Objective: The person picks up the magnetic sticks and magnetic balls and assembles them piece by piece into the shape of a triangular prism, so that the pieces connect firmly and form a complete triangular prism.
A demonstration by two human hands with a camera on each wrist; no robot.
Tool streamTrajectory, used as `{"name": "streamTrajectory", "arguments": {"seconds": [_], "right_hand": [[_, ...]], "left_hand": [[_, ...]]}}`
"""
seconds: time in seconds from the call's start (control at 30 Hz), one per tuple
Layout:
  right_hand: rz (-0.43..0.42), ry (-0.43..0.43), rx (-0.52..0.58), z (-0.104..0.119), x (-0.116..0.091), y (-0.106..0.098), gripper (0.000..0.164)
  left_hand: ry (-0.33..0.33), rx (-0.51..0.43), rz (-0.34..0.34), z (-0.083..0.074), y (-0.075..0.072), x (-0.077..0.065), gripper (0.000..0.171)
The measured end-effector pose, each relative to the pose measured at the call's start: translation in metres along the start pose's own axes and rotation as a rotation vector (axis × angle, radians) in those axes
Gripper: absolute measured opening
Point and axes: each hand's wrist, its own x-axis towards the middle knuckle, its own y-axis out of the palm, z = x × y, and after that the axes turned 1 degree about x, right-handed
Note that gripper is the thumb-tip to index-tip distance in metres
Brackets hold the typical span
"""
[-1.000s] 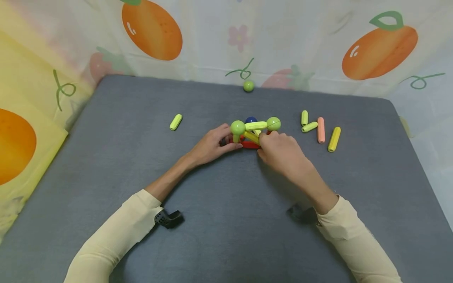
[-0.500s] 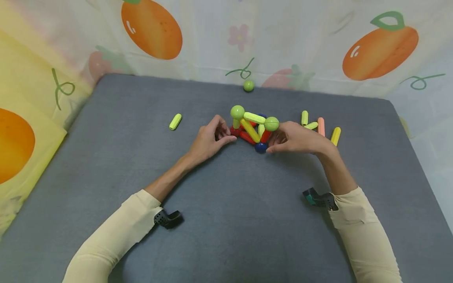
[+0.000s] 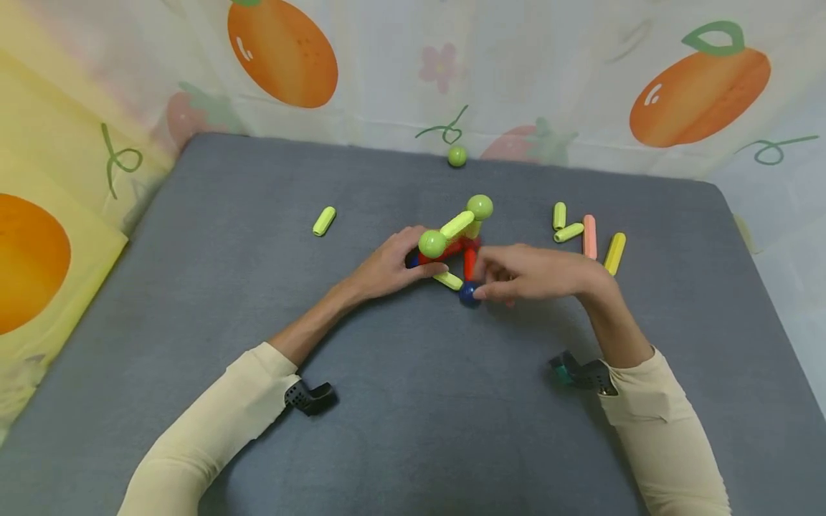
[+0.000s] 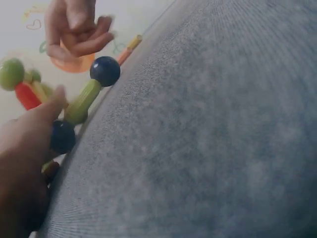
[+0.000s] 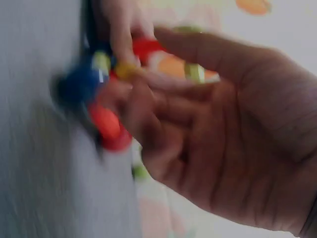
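A ball-and-rod model stands mid-table, built from red and yellow-green rods joined by balls. Two green balls (image 3: 480, 207) top it, linked by a yellow-green rod (image 3: 457, 226). My left hand (image 3: 393, 265) grips its left corner, thumb in front, around a blue ball (image 4: 63, 137) that is mostly hidden in the head view. At the near corner sits another blue ball (image 3: 469, 294), where a red rod (image 3: 470, 264) and a yellow-green rod (image 3: 448, 280) meet. My right hand (image 3: 535, 271) is right beside that ball with loosely bent fingers; the left wrist view shows a gap between them.
Right of the model lie two short yellow-green rods (image 3: 568, 232), a pink rod (image 3: 589, 236) and a yellow rod (image 3: 616, 253). One short yellow-green rod (image 3: 324, 221) is at the left. A loose green ball (image 3: 457, 156) rests at the back edge, against the fruit-print curtain (image 3: 387, 72).
The model has been turned about on the table, bringing a blue-ball corner round to the near side. My right hand drew back to the right, then came to this corner; my left stayed at the left side.
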Motion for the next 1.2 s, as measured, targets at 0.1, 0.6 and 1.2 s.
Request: {"name": "streamTrajectory", "arguments": {"seconds": [0.1,0.6,1.2], "right_hand": [[-0.242,0.066,-0.039,-0.016,-0.002,-0.009,0.024],[-0.23,0.096,-0.028,-0.051,0.027,-0.039,0.017],[-0.299,0.084,-0.06,-0.058,0.028,-0.036,0.02]], "left_hand": [[-0.041,-0.038,-0.027,0.002,-0.001,0.003,0.037],[-0.12,-0.093,-0.072,0.009,0.01,0.045,0.03],[-0.129,-0.152,-0.037,0.011,0.002,0.042,0.028]]}}
